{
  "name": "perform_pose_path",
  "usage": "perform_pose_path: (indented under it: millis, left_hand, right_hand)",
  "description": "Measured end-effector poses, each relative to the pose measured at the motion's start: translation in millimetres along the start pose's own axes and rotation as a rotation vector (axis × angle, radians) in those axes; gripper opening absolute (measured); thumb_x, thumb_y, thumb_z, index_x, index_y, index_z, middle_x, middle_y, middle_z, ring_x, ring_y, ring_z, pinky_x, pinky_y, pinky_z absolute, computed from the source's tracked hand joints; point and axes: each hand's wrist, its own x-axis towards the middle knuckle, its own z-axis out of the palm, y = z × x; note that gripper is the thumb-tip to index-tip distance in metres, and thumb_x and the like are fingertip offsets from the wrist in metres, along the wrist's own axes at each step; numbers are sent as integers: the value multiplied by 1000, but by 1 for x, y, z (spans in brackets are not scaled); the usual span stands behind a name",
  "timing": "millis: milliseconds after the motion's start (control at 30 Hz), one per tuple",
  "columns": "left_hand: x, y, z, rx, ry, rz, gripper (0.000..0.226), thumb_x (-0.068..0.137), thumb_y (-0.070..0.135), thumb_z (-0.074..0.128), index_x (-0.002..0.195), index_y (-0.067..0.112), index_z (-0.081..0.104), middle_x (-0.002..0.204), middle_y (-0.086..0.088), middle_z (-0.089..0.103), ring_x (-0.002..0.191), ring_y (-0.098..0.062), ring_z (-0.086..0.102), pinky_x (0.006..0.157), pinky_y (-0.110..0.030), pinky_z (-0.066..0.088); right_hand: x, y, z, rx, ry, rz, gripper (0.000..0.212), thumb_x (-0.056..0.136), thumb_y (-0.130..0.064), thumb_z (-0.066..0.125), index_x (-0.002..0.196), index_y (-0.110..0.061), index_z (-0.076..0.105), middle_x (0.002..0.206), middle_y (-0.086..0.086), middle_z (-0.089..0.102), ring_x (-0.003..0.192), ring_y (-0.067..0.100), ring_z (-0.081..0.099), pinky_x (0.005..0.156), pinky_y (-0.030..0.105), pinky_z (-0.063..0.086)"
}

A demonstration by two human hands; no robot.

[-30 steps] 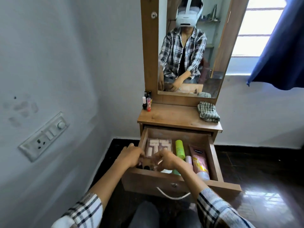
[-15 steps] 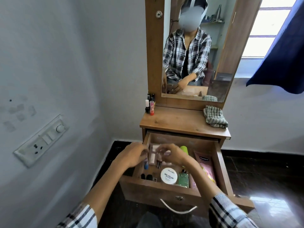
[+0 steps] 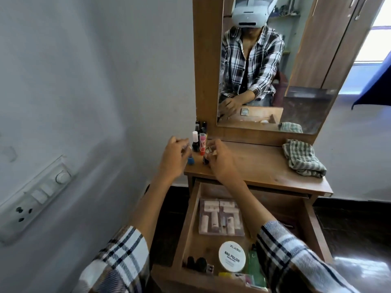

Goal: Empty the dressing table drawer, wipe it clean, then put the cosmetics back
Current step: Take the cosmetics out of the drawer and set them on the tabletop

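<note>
Grey walls enclose a wooden dressing table (image 3: 264, 166) with mirror (image 3: 275, 66); its worktop carries a folded checked cloth (image 3: 302, 159) at 3 o'clock. Drawer (image 3: 190, 225) stands open below, holding a lipstick tray (image 3: 220, 216) and a white nail polish jar (image 3: 232, 256). Left hand (image 3: 174, 158) has its fingers curled round a blue bottle (image 3: 190, 160). Right hand (image 3: 220, 159) pinches a small dark bottle (image 3: 206, 160) on the worktop, beside upright bottles (image 3: 198, 140) at 11 o'clock.

The person wore a plaid shirt (image 3: 122, 256) in black, white and grey over a dark top, its sleeves pushed back off bare forearms. A white headset (image 3: 249, 12), seen in the mirror, covered the upper face. No rings or watch showed on either hand.
</note>
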Motion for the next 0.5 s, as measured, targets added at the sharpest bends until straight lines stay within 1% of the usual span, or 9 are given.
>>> perform_pose_path:
  millis: [33, 67, 167, 200, 267, 300, 367, 467, 500]
  left_hand:
    - [4, -3, 4, 0, 2, 0, 29, 95, 12, 48, 120, 0, 57, 103, -3, 44, 99, -21, 58, 90, -27, 47]
    - [9, -6, 9, -4, 7, 2, 28, 95, 12, 48, 118, 0, 57, 101, -3, 44, 99, -22, 58, 90, -29, 47]
    - [16, -12, 21, -32, 49, 21, 30, 95, 11, 49, 124, 3, 55, 101, -2, 43, 95, -18, 55, 88, -27, 45]
    - [16, -15, 24, -31, 53, 27, 34, 94, 11, 50, 128, 6, 53, 104, -2, 45, 95, -14, 52, 88, -26, 44]
    - [13, -21, 31, -41, 38, 20, 44, 91, 10, 55, 135, 12, 47, 112, -5, 50, 100, -12, 50, 90, -25, 45]
    - [12, -24, 34, -62, 29, 8, 47, 89, 8, 58, 135, 13, 47, 116, -7, 52, 103, -15, 53, 92, -28, 47]
    - [11, -28, 39, -101, 25, -13, 46, 86, 6, 62, 130, 13, 50, 118, -9, 57, 107, -21, 57, 92, -33, 50]
    - [13, -29, 45, -79, 89, -25, 37, 86, 10, 64, 122, 10, 56, 116, -8, 60, 104, -19, 59, 83, -16, 46]
    - [13, -29, 46, -80, 114, -37, 35, 86, 12, 64, 121, 10, 57, 116, -8, 60, 104, -17, 59, 82, -14, 44]
  right_hand:
    - [3, 3, 4, -26, 4, 3, 29, 88, -6, 58, 111, -22, 50, 115, 0, 54, 101, 12, 51, 81, 20, 43]
    - [6, 5, 8, -37, 17, -6, 28, 89, -5, 57, 112, -21, 50, 116, 1, 54, 104, 14, 51, 84, 24, 43]
    - [8, 9, 14, -31, 50, -77, 32, 88, -2, 57, 115, -18, 53, 115, 3, 55, 105, 14, 51, 86, 26, 45]
    - [7, 10, 17, -26, 50, -98, 36, 85, 1, 59, 116, -17, 53, 116, 3, 55, 104, 12, 51, 87, 26, 46]
    - [4, 13, 21, -16, 72, -108, 43, 82, 5, 61, 118, -17, 52, 116, 2, 55, 100, 5, 46, 83, 19, 41]
    - [3, 14, 22, -7, 93, -102, 43, 82, 4, 62, 119, -17, 53, 117, 2, 55, 100, 4, 45, 83, 16, 37]
    - [5, 16, 24, 9, 112, -90, 41, 83, 1, 63, 118, -18, 53, 116, 2, 55, 102, 8, 49, 83, 16, 37]
    - [9, 16, 25, 29, 118, -67, 38, 83, -6, 66, 116, -20, 54, 113, 1, 55, 103, 11, 52, 81, 20, 42]
    - [10, 16, 26, 37, 123, -62, 37, 83, -7, 67, 116, -20, 54, 114, 0, 55, 103, 11, 52, 82, 22, 43]
